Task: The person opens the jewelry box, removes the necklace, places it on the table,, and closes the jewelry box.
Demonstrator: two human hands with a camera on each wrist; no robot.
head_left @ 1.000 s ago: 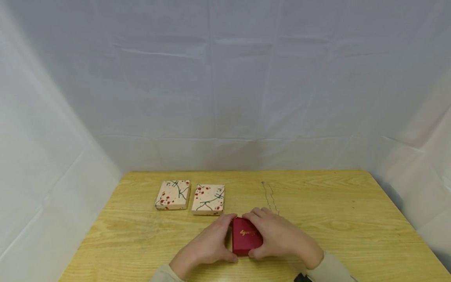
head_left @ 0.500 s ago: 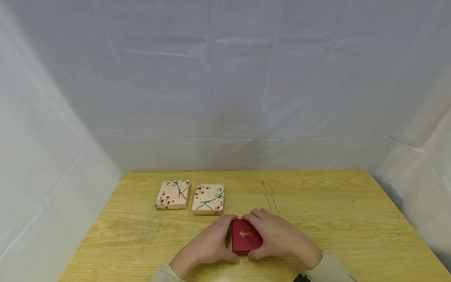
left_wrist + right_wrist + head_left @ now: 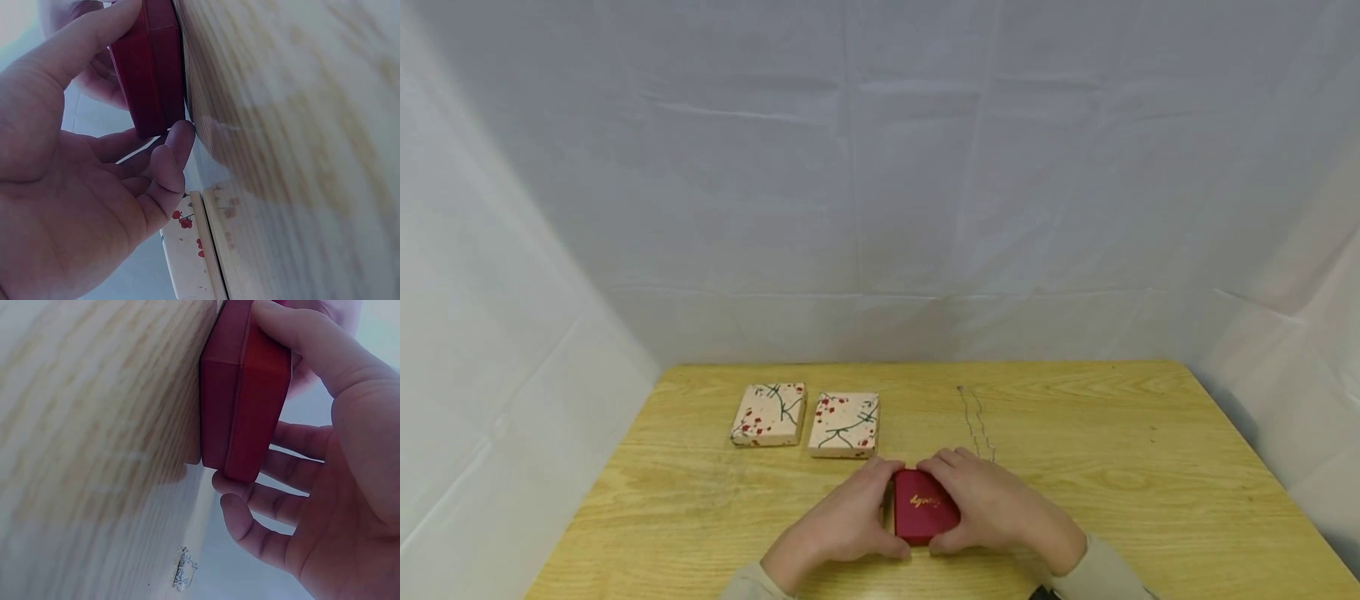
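Observation:
A small red jewelry box (image 3: 922,510) with gold lettering on its lid lies on the table near the front, closed. My left hand (image 3: 848,517) holds it from the left, thumb at the near edge and fingers at the far edge. On the right side my right hand (image 3: 996,507) grips the same box, its thumb also at the near corner. Both wrist views show the box's side (image 3: 156,69) with a seam between lid and base (image 3: 234,419). Just beyond the right fingers lies a thin silver necklace (image 3: 976,423), stretched away from me.
Two cream boxes with a red blossom pattern, the left one (image 3: 767,415) and the right one (image 3: 844,425), sit at the back left of the wooden table (image 3: 1112,467). White sheeting (image 3: 887,208) hangs behind the table and along both sides.
The red box's far edge and my right fingers have shifted very slightly toward me. Both hands keep their hold, and the patterned boxes and necklace stay put.

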